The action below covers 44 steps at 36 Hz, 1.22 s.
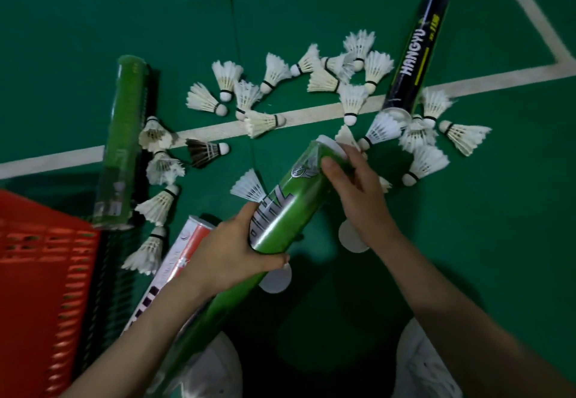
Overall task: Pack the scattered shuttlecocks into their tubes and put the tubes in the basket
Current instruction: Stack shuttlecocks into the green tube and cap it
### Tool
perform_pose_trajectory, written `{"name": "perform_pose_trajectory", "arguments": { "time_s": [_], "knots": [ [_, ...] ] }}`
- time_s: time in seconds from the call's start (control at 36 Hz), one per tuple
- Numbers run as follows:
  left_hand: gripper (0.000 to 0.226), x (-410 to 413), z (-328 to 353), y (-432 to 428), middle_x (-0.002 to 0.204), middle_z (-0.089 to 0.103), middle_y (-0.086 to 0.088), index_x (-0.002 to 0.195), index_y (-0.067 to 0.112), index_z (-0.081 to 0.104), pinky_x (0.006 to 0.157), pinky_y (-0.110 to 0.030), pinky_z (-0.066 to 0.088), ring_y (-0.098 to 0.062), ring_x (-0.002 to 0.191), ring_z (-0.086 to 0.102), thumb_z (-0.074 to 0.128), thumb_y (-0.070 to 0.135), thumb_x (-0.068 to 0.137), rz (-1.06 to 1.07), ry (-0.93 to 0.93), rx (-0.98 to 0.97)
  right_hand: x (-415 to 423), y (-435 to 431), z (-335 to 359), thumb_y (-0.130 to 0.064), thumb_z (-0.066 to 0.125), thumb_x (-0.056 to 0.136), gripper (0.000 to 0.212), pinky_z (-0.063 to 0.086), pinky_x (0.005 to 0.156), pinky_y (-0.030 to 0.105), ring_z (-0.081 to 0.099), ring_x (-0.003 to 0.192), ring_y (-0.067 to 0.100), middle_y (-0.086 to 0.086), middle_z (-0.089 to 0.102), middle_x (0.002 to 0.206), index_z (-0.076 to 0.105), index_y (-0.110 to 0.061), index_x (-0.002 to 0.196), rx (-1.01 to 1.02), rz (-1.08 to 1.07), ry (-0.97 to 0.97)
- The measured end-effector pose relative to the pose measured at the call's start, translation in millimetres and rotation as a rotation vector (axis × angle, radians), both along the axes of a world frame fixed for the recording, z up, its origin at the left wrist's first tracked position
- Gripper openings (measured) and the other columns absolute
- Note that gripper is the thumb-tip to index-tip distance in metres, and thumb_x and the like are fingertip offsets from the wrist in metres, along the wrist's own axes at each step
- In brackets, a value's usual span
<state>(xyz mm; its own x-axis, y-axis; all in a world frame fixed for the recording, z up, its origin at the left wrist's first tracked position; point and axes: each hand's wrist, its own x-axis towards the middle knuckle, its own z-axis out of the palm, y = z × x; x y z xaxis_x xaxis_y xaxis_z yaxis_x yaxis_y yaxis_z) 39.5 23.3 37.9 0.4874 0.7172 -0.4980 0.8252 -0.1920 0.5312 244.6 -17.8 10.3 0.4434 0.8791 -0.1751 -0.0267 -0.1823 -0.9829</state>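
Looking down from the head camera, the person holds a green tube (290,204) up over the green floor (467,241) with both hands. The tube is tilted. Its open top points up and away, and its bottom end is down by the person's white shoes (427,366). The left hand (230,254) is wrapped round the middle of the tube, with the fingers and thumb curled tight on it. The right hand (355,195) grips the top end. Its thumb presses on the side just under the mouth, and its fingers bend over the rim. I cannot tell if those fingers also hold a shuttlecock. Many white shuttlecocks (274,70) lie all over the floor past the tube, some of them touching each other and some lying on the white line (311,113). One dark shuttlecock (202,152) lies among them on the left. A second green tube (121,142) lies flat on the left. A black tube (417,51) lies at the top right, with shuttlecocks bunched at its near end. A white and red tube (184,254) lies just beside the orange basket (40,273) in the bottom left corner, partly under the left arm. Two round white lids (350,238) lie on the floor near the held tube, which is well to the right of the basket.
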Motion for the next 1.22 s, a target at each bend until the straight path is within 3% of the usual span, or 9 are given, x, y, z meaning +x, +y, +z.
{"name": "perform_pose_trajectory", "arguments": {
  "time_s": [0.08, 0.22, 0.42, 0.72, 0.83, 0.92, 1.03, 1.11, 1.22],
  "knots": [
    [0.077, -10, 1, 4, 0.071, 0.058, 0.004, 0.115, 0.029, 0.041, 0.057, -0.034, 0.048, -0.013, 0.061, 0.056, 0.067, 0.068, 0.054, -0.005, 0.007, 0.073, -13, 10, 2, -0.052, 0.058, 0.081, 0.041, 0.047, 0.085, 0.028, 0.058, 0.100, 0.015, 0.002, 0.060, 0.104, 0.058, -0.021, 0.108, 0.022, 0.040, -0.158],
    [0.061, -20, 6, 8, 0.074, 0.058, 0.008, 0.102, 0.031, 0.043, 0.056, -0.031, 0.045, -0.009, 0.065, 0.055, 0.072, 0.061, 0.058, 0.046, -0.001, 0.116, -30, 25, 9, -0.040, 0.055, 0.091, 0.025, 0.043, 0.068, 0.019, 0.056, 0.079, 0.005, -0.007, 0.057, 0.081, 0.056, -0.016, 0.096, 0.060, 0.034, -0.153],
    [0.059, -23, 9, 11, 0.064, 0.048, 0.003, 0.099, 0.024, 0.042, 0.049, -0.029, 0.028, -0.013, 0.056, 0.046, 0.077, 0.055, 0.063, 0.071, -0.006, 0.128, -46, 41, 22, -0.038, 0.056, 0.089, 0.023, 0.045, 0.068, 0.032, 0.054, 0.075, 0.012, 0.002, 0.058, 0.078, 0.056, -0.015, 0.087, 0.095, -0.017, -0.111],
    [0.078, -33, 7, 12, 0.070, 0.048, 0.005, 0.120, 0.025, 0.039, 0.055, -0.031, 0.036, -0.017, 0.066, 0.050, 0.070, 0.062, 0.060, -0.049, 0.058, 0.144, -46, 35, 11, -0.032, 0.056, 0.082, 0.011, 0.041, 0.063, 0.021, 0.050, 0.071, 0.007, -0.010, 0.055, 0.073, 0.057, -0.022, 0.080, 0.101, -0.034, -0.005],
    [0.076, -30, 4, 7, 0.063, 0.043, 0.003, 0.124, 0.022, 0.039, 0.050, -0.030, 0.031, -0.011, 0.056, 0.042, 0.075, 0.056, 0.065, 0.004, 0.033, 0.144, -49, 35, 10, -0.035, 0.056, 0.085, 0.017, 0.044, 0.069, 0.032, 0.051, 0.077, 0.013, -0.002, 0.055, 0.084, 0.052, -0.020, 0.081, 0.096, -0.020, -0.061],
    [0.075, -26, 4, 6, 0.063, 0.045, 0.000, 0.123, 0.021, 0.040, 0.051, -0.032, 0.032, -0.015, 0.056, 0.043, 0.074, 0.056, 0.066, 0.022, 0.027, 0.125, -49, 38, 10, -0.042, 0.056, 0.083, 0.010, 0.046, 0.094, 0.039, 0.053, 0.109, 0.013, -0.011, 0.053, 0.113, 0.054, -0.033, 0.087, 0.080, -0.036, -0.083],
    [0.070, -24, 4, 10, 0.066, 0.044, 0.006, 0.118, 0.023, 0.041, 0.050, -0.029, 0.029, -0.013, 0.060, 0.045, 0.075, 0.054, 0.065, 0.010, 0.042, 0.151, -40, 35, 12, -0.029, 0.055, 0.092, 0.033, 0.050, 0.083, 0.026, 0.059, 0.095, -0.001, -0.023, 0.060, 0.107, 0.054, -0.032, 0.126, 0.059, 0.018, -0.049],
    [0.073, -24, 6, 17, 0.070, 0.045, 0.010, 0.116, 0.025, 0.040, 0.052, -0.028, 0.033, -0.019, 0.066, 0.049, 0.071, 0.061, 0.061, -0.053, 0.086, 0.202, -33, 33, 13, -0.029, 0.055, 0.092, 0.034, 0.053, 0.089, 0.032, 0.061, 0.095, 0.004, -0.023, 0.064, 0.103, 0.056, -0.042, 0.123, 0.038, 0.035, -0.020],
    [0.075, -19, 5, 20, 0.074, 0.051, 0.007, 0.115, 0.024, 0.041, 0.059, -0.031, 0.040, -0.024, 0.071, 0.055, 0.063, 0.065, 0.056, -0.097, 0.101, 0.218, -30, 33, 11, -0.020, 0.053, 0.094, 0.030, 0.051, 0.090, 0.027, 0.062, 0.102, 0.001, -0.015, 0.066, 0.110, 0.063, -0.031, 0.119, 0.010, -0.029, 0.028]
  ]
}}
